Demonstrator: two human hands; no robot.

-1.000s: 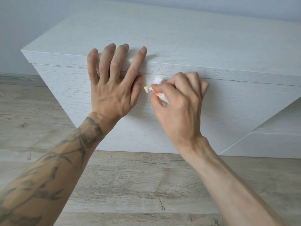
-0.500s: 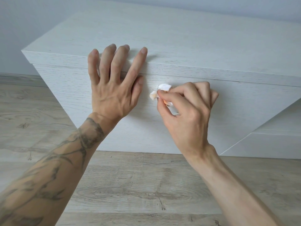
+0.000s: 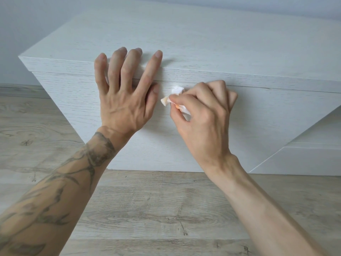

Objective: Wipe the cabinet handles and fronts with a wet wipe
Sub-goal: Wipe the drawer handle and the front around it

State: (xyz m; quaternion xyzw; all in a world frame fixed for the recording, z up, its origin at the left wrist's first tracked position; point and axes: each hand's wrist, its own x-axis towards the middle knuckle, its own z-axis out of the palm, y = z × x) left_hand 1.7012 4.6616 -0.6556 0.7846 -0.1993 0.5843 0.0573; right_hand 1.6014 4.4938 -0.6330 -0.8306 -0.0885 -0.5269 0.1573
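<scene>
Head view, looking down at a low cabinet.

- We note the pale, whitewashed wood-grain cabinet front [image 3: 258, 126] filling the middle of the view. Its flat top slab of the same finish [image 3: 203, 43] runs toward 12 o'clock.
- The left hand [image 3: 127, 100] sits at 10 o'clock from centre. It lies flat, fingers straight and spread. The fingertips reach over the front edge of the top slab, and the palm lies against the cabinet front. It holds nothing. The left forearm [image 3: 55, 191], dark with tattoo lines, runs off toward 7 o'clock.
- The right hand [image 3: 204, 117] sits just at 3 o'clock from centre, fingers curled. Thumb and forefinger pinch a small crumpled white wet wipe with a faint orange tint [image 3: 176, 91].
- We see the wipe at the top of the cabinet front, just under the seam below the top slab. It is at 3 o'clock from the left thumb, near it, with a gap between.
- The two hands are apart, side by side.
- We cannot tell how firmly the wipe bears on the panel.
- A grey-brown wood-plank floor [image 3: 156, 209] spans 6 o'clock. A pale plain wall [image 3: 27, 24] is at 11 o'clock. A lower white panel [image 3: 304, 159] is at 4 o'clock.
</scene>
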